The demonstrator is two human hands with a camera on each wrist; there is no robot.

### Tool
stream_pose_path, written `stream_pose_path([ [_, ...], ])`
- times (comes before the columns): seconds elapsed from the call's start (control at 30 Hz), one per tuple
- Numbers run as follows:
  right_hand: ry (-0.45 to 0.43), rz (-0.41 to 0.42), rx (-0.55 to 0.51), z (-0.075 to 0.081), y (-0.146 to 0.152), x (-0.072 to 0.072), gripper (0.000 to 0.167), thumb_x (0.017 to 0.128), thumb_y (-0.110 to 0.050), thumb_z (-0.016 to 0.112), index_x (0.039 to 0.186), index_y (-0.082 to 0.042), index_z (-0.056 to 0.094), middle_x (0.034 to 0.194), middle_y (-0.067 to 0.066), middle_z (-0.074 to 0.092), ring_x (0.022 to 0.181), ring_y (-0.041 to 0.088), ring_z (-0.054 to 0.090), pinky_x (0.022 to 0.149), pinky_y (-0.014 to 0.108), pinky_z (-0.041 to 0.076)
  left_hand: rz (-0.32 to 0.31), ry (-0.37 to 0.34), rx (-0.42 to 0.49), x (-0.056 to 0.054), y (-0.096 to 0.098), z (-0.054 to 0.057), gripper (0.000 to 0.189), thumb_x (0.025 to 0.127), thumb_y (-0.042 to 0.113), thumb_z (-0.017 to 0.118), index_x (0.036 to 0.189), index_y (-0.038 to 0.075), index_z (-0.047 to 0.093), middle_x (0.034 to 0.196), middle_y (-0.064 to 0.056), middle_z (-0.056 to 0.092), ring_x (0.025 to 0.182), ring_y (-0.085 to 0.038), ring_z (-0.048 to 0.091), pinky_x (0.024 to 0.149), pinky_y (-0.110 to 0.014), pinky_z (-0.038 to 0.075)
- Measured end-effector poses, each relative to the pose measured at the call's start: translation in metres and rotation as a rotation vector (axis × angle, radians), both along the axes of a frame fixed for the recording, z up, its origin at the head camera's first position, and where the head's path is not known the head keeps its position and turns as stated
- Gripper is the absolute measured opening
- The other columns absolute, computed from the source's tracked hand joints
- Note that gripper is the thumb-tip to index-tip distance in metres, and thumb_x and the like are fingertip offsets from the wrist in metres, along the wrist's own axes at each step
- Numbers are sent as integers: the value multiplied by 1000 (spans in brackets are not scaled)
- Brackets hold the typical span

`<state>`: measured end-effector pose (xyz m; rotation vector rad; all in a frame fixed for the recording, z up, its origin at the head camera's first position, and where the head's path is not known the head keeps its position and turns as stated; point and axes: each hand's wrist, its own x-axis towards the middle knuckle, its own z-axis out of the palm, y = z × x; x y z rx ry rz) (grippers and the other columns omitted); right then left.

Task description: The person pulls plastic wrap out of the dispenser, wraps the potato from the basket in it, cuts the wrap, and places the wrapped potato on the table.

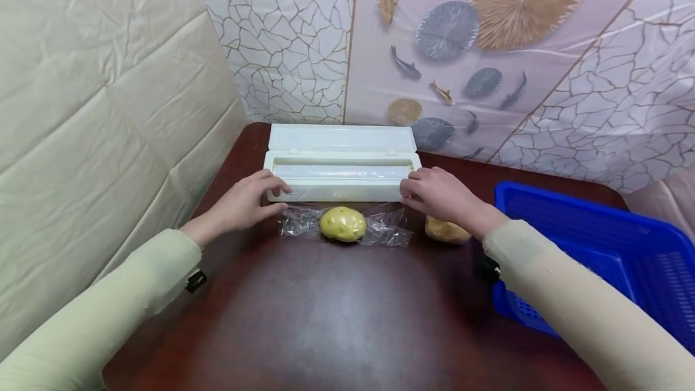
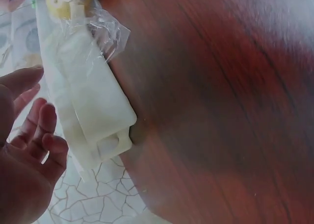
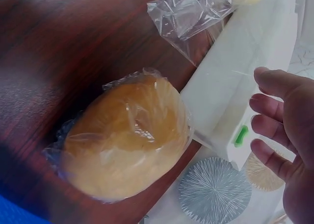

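A white cling film dispenser box [image 1: 336, 193] stands at the back of the table with its lid [image 1: 342, 139] raised and a film roll [image 1: 342, 172] inside. A yellow potato [image 1: 343, 224] lies before it on crumpled clear film [image 1: 387, 231]. My left hand [image 1: 244, 203] is at the box's left end, fingers loosely bent and thumb apart. At the right end is my right hand [image 1: 438, 195], its fingers [image 3: 269, 125] bent with a gap from the thumb. Neither hand visibly grips anything; I cannot tell whether the fingertips touch the box or film.
A film-wrapped, light-brown rounded item [image 3: 127, 136], perhaps a potato or bread, lies beside the dispenser, partly under my right forearm in the head view. A blue plastic basket [image 1: 575, 201] stands on the right. A patterned wall covering [image 1: 293, 41] rises behind the table.
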<state>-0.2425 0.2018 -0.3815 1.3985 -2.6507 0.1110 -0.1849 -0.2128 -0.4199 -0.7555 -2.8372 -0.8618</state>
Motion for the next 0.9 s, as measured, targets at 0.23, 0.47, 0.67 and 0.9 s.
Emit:
stream_pose_path([
  [0.23,7,34,-19,-3,2,12,21,92,-7,80,85,-14,62,80,0,62,76,23,63,73,44,49,-71,37,98,1,1,-4,16,94,2,80,103,11,71,93,1,66,75,-12,59,70,-31,51],
  [0.47,21,87,-12,-8,-1,23,12,94,-7,76,101,-11,66,93,5,69,92,30,71,84,50,54,-118,76,104,6,3,-4,19,94,-3,77,98,12,68,93,1,65,83,-17,62,70,-33,53],
  [0.67,86,143,38,-15,-2,30,20,90,-11,83,102,-12,67,93,6,71,93,30,69,87,51,56,-151,139,-20,13,2,-7,20,92,-3,78,99,13,68,98,1,66,87,-15,67,76,-38,58],
  [0.9,122,169,119,-24,-5,34,18,91,-9,80,105,-11,69,93,5,72,91,26,68,84,48,56,-229,363,-190,21,0,-14,20,92,0,76,103,14,67,96,-3,60,82,-22,64,67,-42,56],
])
